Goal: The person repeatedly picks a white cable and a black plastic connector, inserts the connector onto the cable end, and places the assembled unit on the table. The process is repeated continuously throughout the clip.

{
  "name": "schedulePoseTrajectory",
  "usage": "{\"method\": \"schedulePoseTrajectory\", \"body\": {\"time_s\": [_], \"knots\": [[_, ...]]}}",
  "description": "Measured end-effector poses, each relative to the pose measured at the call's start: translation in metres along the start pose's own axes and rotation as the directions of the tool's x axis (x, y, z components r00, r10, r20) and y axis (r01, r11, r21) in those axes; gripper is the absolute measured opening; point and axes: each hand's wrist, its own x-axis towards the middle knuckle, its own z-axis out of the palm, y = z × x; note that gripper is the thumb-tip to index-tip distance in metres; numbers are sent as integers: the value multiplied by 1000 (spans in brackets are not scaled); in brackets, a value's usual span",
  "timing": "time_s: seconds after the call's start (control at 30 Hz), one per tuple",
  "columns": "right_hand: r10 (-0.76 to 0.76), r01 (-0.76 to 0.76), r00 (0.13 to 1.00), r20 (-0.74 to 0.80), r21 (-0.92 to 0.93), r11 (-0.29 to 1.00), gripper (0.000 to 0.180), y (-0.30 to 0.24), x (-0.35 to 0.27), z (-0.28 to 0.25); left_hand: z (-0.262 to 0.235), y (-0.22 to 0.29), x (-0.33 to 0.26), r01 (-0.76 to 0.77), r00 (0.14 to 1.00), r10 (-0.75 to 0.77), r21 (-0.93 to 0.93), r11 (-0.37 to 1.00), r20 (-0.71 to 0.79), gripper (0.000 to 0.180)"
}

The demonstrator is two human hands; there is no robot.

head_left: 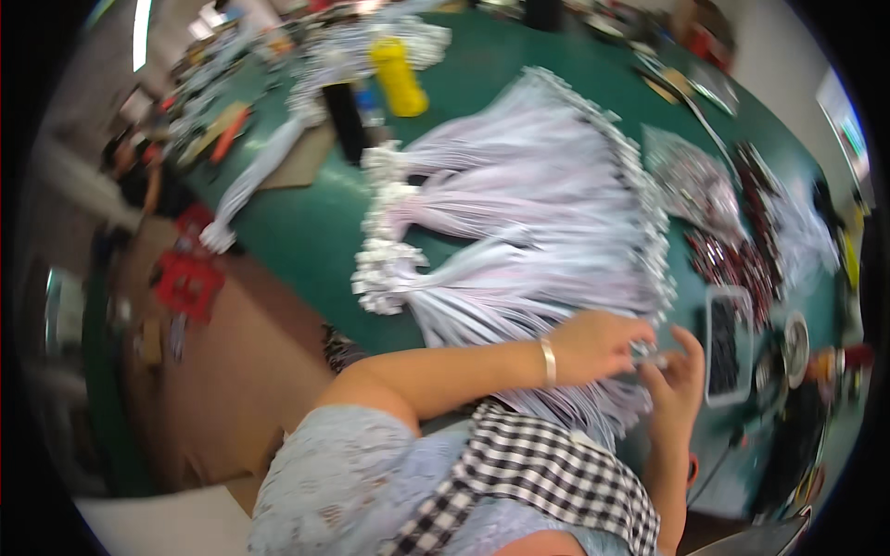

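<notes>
My left hand (601, 347), a bangle on its wrist, lies at the lower right end of a large spread of white cables (547, 222). Its fingertips pinch a small pale connector (642, 351). Facing it, my right hand (679, 375) closes thumb and finger on the same small piece; motion blur hides the finer detail. The cables are gathered into several bunches on the left, where white connectors (385, 278) cluster. Toward the right they fan out to a curved row of small connector ends (649, 204). More cables hang below my left wrist.
A clear box of dark parts (729, 345) stands right of my right hand. Beyond it lie dark red wire bundles (742, 264) and a plastic bag (695, 181). A yellow bottle (399, 76) stands at the far side of the green table (297, 241). A red stool (190, 278) is at left.
</notes>
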Motion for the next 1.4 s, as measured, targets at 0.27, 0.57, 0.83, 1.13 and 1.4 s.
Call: {"method": "schedulePoseTrajectory", "body": {"time_s": [0.27,0.57,0.83,1.13,1.4], "knots": [[-164,190,981,105,-332,924,44,0,27,-11,7,-5,26,-160,971,224,471,867,-81,23],[-472,473,828,303,-829,297,30,-26,51,-63,16,-33,36,-214,968,248,686,695,51,22],[-137,240,961,241,-971,-21,33,-21,54,-129,17,-19,19,-214,976,140,620,755,166,19],[-231,308,938,259,-928,209,20,13,80,-142,12,-2,-10,-304,866,13,506,807,499,21],[-168,255,961,218,-937,241,15,4,80,-146,13,2,-4,-278,859,7,454,846,513,19]]}}
